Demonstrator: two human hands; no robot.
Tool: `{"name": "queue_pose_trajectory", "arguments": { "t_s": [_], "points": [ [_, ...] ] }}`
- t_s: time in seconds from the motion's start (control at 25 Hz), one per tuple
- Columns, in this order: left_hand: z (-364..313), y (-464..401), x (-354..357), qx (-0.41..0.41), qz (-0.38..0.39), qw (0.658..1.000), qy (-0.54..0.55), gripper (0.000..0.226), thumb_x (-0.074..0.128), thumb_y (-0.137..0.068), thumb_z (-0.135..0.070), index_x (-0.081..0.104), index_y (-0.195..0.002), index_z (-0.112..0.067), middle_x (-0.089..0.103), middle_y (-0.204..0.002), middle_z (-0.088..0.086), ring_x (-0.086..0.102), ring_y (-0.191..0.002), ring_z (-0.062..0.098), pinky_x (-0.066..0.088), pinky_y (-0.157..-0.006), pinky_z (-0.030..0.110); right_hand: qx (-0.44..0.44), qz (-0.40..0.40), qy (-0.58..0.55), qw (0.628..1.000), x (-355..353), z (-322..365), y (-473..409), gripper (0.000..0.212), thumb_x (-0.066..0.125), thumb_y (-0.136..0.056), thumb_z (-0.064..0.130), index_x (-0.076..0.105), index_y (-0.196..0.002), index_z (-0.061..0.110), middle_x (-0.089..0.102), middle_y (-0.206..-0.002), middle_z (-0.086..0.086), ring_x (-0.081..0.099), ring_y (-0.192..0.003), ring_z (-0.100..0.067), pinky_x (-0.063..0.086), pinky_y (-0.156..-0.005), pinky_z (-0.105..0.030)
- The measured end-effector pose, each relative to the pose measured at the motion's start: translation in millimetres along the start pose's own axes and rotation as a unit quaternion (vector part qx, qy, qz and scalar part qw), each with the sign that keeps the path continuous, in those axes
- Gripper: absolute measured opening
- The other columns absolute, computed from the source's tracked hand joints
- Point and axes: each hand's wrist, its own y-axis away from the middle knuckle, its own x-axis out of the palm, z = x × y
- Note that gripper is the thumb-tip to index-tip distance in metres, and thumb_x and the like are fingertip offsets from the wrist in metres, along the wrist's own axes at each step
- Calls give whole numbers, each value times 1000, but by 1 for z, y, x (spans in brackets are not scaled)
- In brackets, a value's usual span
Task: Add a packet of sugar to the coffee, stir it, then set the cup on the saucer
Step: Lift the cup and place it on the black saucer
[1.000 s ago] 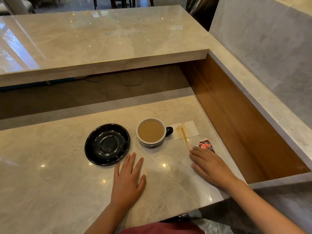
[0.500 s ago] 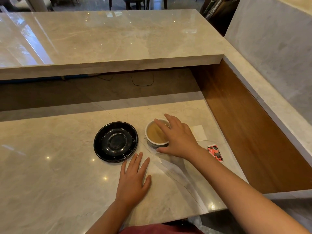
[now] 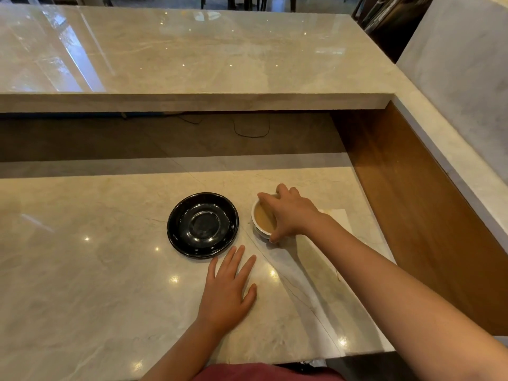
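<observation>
A white cup (image 3: 259, 221) of milky coffee stands on the marble counter, right of a glossy black saucer (image 3: 203, 224). My right hand (image 3: 291, 215) reaches over the cup from the right, fingers curled on its far rim and thumb against its near side, gripping it. The cup rests on the counter. My left hand (image 3: 229, 287) lies flat on the counter, fingers spread, just in front of the saucer. My right forearm hides the sugar packet, the stir stick and the cup's handle. A corner of a white napkin (image 3: 341, 218) shows behind my wrist.
A raised marble bar top (image 3: 192, 56) overhangs the back of the counter. A wooden side panel (image 3: 406, 204) and a marble ledge close off the right side. The counter's front edge runs just before my body.
My right hand left the spot beside the sugar packet, crossed to the cup and closed around its rim. The left hand stayed flat. The camera view shifted slightly.
</observation>
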Motion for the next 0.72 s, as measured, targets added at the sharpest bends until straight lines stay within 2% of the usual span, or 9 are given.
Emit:
{"name": "queue_pose_trajectory", "arguments": {
  "t_s": [0.32, 0.52, 0.72],
  "points": [
    [2, 0, 3, -1, 5, 1000, -4, 57, 28, -90, -50, 22, -143, -31, 14, -155, 2, -5, -140, 13, -8, -112, 43, 3, -30, -13, 999, 2, 7, -3, 100, 78, -49, 57, 24, -130, 31, 35, -134, -13, 37, -118, -34, 48, -81, -43],
    [3, -1, 4, 1, 0, 1000, -5, 57, 32, -90, -48, 23, -143, -30, 18, -154, 4, 0, -140, 15, -8, -111, 43, -28, -58, -29, 998, -17, 22, -4, 97, 77, -49, 55, 27, -129, 30, 37, -126, -14, 38, -112, -33, 43, -73, -39],
    [3, -2, 3, 2, -7, 1000, 1, 56, 33, -89, -47, 27, -142, -28, 21, -154, 6, 4, -140, 17, -2, -112, 46, -71, -79, -50, 993, -32, 51, -15, 98, 78, -49, 53, 27, -129, 31, 38, -125, -12, 39, -111, -31, 44, -72, -38]
  ]
}}
